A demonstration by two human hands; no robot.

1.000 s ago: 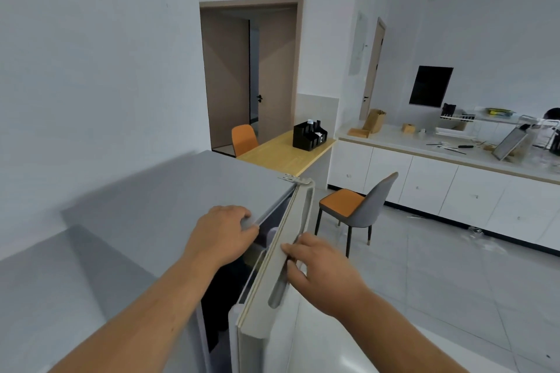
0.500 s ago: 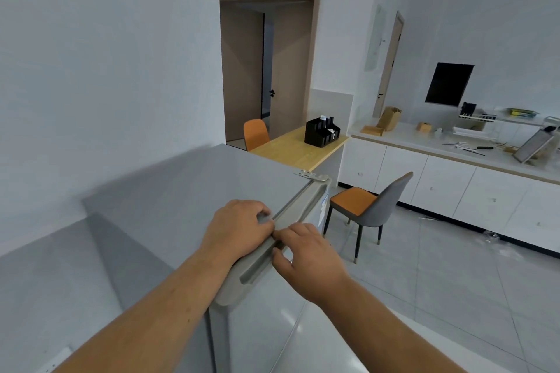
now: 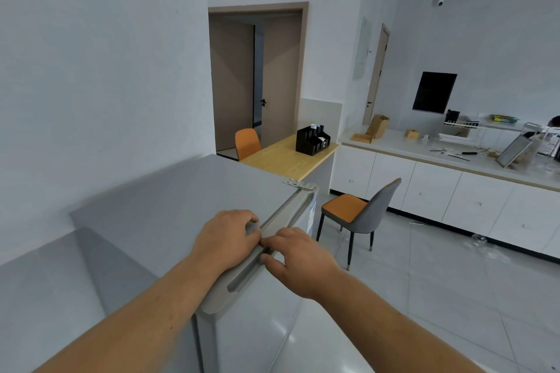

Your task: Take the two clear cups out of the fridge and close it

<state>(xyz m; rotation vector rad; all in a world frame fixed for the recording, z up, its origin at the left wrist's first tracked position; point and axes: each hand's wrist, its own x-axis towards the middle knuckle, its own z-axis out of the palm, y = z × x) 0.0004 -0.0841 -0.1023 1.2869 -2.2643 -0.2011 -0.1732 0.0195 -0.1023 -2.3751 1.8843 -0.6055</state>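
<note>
A grey fridge (image 3: 157,206) stands below me, its flat top in the lower left of the head view. Its door (image 3: 257,321) sits flush against the body. My left hand (image 3: 225,239) rests on the front edge of the fridge top, fingers curled over the edge. My right hand (image 3: 298,257) touches the recessed handle along the top of the door, fingers spread. Neither hand holds a cup. No clear cups are in view; the fridge interior is hidden.
A grey chair with an orange seat (image 3: 360,215) stands on the tiled floor just right of the fridge. Behind it are a wooden table (image 3: 288,156) with a black organiser (image 3: 312,139) and a long white counter (image 3: 454,160) with cabinets. An open doorway (image 3: 257,79) lies ahead.
The fridge door swung from ajar to flush against the body. My right hand followed it in, and both hands now meet at the top front edge.
</note>
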